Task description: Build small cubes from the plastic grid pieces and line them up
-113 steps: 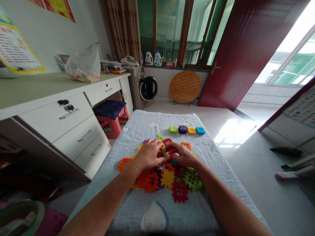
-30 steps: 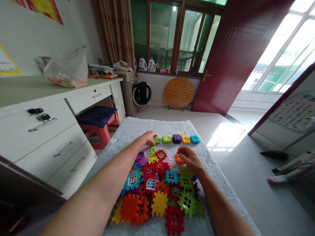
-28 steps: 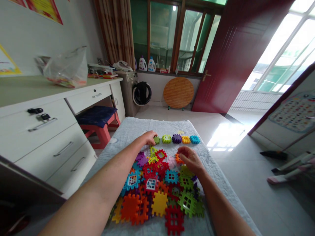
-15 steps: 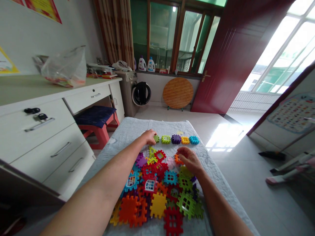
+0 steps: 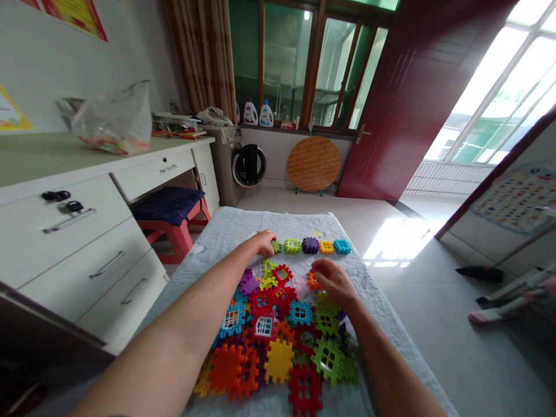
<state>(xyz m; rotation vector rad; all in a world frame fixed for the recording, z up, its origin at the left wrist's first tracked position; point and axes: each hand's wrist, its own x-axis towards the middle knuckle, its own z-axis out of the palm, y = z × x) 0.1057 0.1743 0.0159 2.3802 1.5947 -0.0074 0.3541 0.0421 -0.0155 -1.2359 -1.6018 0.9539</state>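
My left hand [image 5: 263,242] is closed around a green building block [image 5: 276,247] at the left end of a row on the cloth. Beside it in the row stand a light green block [image 5: 292,246], a purple one [image 5: 310,245], a yellow one [image 5: 326,247] and a blue one [image 5: 342,247]. My right hand [image 5: 332,278], loosely curved with its fingers apart, is by an orange block piece [image 5: 313,281]; whether it touches the piece is hard to tell. Between my arms spreads a pile of notched pieces, among them a yellow square [image 5: 278,360] and a red window piece [image 5: 264,327].
A pale blue cloth [image 5: 226,229] covers the table. To the left are a white desk [image 5: 104,229] with drawers and a red stool [image 5: 171,211]. Farther off are a washing machine [image 5: 226,156], a round wooden tabletop [image 5: 314,165] and a dark red door [image 5: 391,116].
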